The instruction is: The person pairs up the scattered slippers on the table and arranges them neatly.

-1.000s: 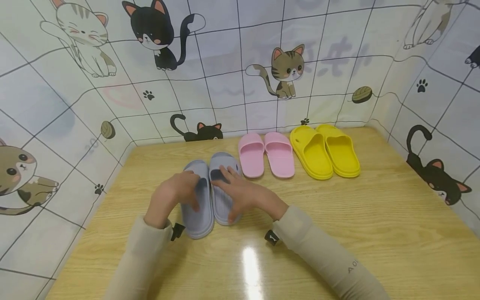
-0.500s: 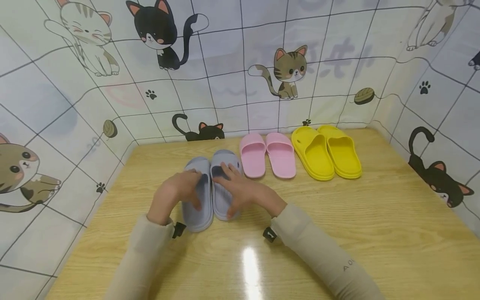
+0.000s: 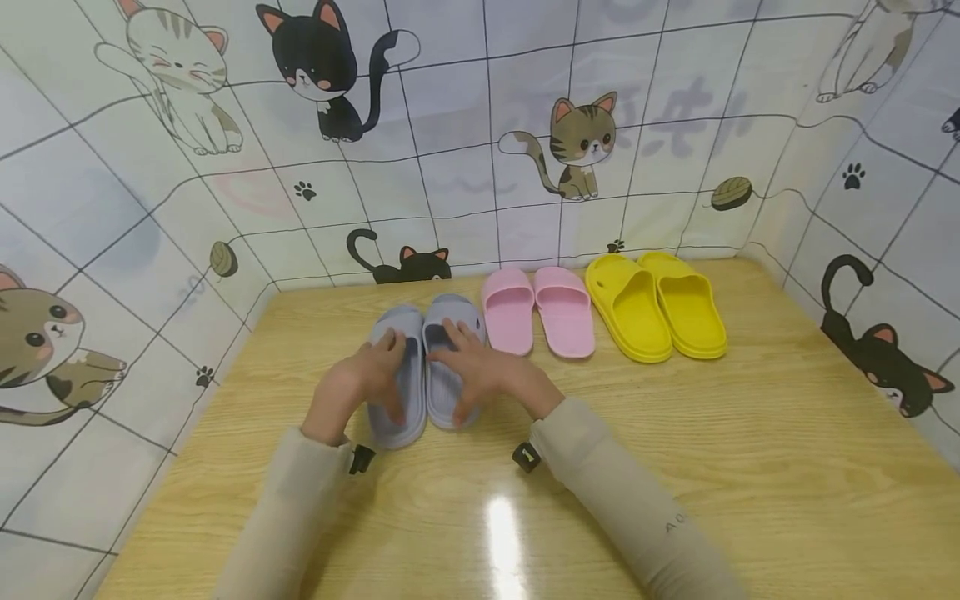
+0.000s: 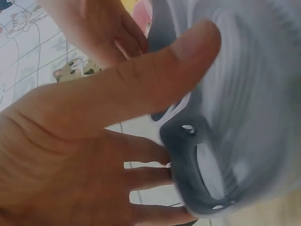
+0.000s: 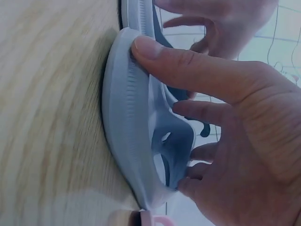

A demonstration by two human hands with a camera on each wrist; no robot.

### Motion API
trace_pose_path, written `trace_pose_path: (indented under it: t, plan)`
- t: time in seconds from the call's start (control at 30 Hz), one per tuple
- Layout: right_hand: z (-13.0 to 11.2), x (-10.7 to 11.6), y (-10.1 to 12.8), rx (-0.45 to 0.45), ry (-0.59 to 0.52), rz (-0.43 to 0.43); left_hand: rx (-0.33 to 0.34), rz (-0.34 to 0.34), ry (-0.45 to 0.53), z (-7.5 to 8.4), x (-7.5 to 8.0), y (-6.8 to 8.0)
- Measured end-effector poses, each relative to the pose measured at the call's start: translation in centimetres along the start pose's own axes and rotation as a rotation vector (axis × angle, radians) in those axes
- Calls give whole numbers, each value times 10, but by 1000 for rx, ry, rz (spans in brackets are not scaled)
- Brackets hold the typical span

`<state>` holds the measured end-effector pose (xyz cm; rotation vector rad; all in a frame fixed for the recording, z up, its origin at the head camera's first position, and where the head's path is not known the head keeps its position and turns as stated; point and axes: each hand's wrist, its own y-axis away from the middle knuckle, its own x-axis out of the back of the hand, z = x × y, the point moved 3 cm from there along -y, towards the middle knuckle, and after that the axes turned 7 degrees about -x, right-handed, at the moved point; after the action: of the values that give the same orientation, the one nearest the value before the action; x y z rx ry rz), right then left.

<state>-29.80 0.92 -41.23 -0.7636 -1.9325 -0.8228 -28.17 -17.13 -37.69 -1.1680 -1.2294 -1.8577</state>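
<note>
my left hand holds the left grey slipper, fingers laid over the strap and thumb on the inner side; my right hand grips the right grey slipper the same way, thumb down the outer edge and fingers hooked at the strap. the pair sits side by side and touching, left of centre on the wooden table, just beside the pink slippers, with the yellow slippers further right, near the cat-print wall.

what could go wrong, as i judge it: the right grey slipper is very near the pink pair, so a sideways drift of my right hand could nudge them out of line. the grey toes are also uneven, and pressing unequally could skew the pair. the soft foam may flex under my thumbs and spring askew.

the head view shows the whole row and the gaps between pairs. the left wrist view shows my thumb across the grey strap and the vent holes; the right wrist view shows my thumb pressing the sole's rim flat on the table, which the head view hides.
</note>
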Motion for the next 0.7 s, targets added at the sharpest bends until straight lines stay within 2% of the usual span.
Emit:
trace_pose_path:
  t: [0.2,0.47,0.7]
  plan:
    - [9,1,-6,37,-70,32,-5,-12,-21,-4,-4,-6]
    - [14,1,-10,79,-68,75,15,-15,5,-4,-7,-7]
    - [12,2,-9,83,-98,118,-13,-3,52,-9,-5,-7]
